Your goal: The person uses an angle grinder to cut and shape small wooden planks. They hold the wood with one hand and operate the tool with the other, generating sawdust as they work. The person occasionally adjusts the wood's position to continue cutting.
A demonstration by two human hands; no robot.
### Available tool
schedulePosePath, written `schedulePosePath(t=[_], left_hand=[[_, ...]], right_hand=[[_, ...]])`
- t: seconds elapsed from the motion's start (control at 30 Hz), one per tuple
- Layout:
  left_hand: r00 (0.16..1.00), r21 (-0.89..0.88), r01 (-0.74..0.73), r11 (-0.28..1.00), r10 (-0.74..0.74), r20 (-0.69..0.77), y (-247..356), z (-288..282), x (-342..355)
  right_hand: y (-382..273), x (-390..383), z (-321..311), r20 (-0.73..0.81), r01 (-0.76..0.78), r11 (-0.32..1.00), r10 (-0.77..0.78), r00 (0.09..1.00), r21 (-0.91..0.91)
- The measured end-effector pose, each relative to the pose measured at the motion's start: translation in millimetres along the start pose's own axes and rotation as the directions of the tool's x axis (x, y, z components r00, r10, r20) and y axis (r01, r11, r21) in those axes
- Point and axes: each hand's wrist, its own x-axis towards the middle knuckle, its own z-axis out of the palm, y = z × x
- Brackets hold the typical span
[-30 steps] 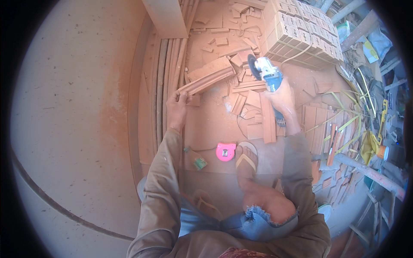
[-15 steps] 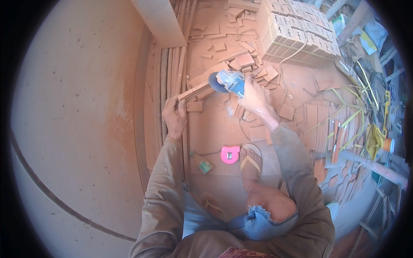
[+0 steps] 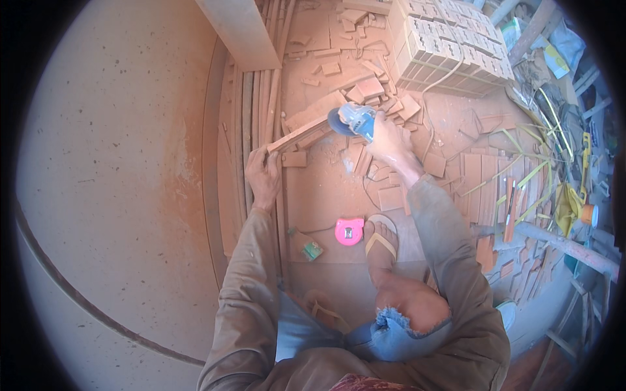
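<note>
My right hand [image 3: 391,140] is wrapped round a blue angle grinder [image 3: 358,120]. The grinder's dark round disc [image 3: 338,120] meets the far part of a long, narrow terracotta tile strip [image 3: 298,137]. My left hand [image 3: 264,172] grips the near left end of that strip, its fingers closed over the edge. Under and beside the strip lie other reddish tile pieces, including a small block [image 3: 294,159] close to my left fingers. Where exactly the disc touches the strip is partly hidden by the grinder's guard.
A pink tape measure [image 3: 349,231] and a green packet [image 3: 312,250] lie on the dusty floor near my sandalled foot [image 3: 380,242]. Broken tiles [image 3: 375,91] are heaped beyond the grinder. Strapped tile stacks [image 3: 450,52] stand far right; a post [image 3: 242,36] rises far left.
The grinder and my right hand have shifted slightly right along the strip. My left hand keeps its hold on the strip's end.
</note>
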Motion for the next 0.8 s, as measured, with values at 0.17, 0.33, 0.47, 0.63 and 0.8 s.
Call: schedulePosePath(t=[0.17, 0.33, 0.47, 0.63, 0.8], left_hand=[[1.000, -0.011, -0.001, 1.000, 0.001, 0.001, 4.5, 1.0, -0.7], [1.000, -0.008, -0.009, 1.000, 0.009, 0.010, 3.8, 0.5, 1.4], [0.999, 0.028, -0.041, 0.999, 0.041, 0.009, 6.6, -0.3, 2.7], [0.999, 0.000, -0.030, 1.000, 0.030, 0.013, -2.4, -1.8, -1.5], [0.999, -0.028, -0.040, 0.999, 0.040, -0.001, -3.0, 1.7, -4.6]], right_hand=[[9.5, -4.3, -3.2, -0.071, 0.009, 1.000, -0.008, 0.997, 0.005], [-25.4, -20.8, -6.4, 0.050, 0.080, 0.995, -0.083, 0.995, 0.059], [-33.9, -24.1, -4.1, 0.041, 0.137, 0.990, -0.137, 0.990, 0.018], [-6.9, -3.2, 11.6, -0.012, 0.048, 0.999, -0.048, 0.999, 0.015], [4.0, 6.4, 3.7, -0.065, 0.019, 1.000, -0.019, 0.998, -0.003]])
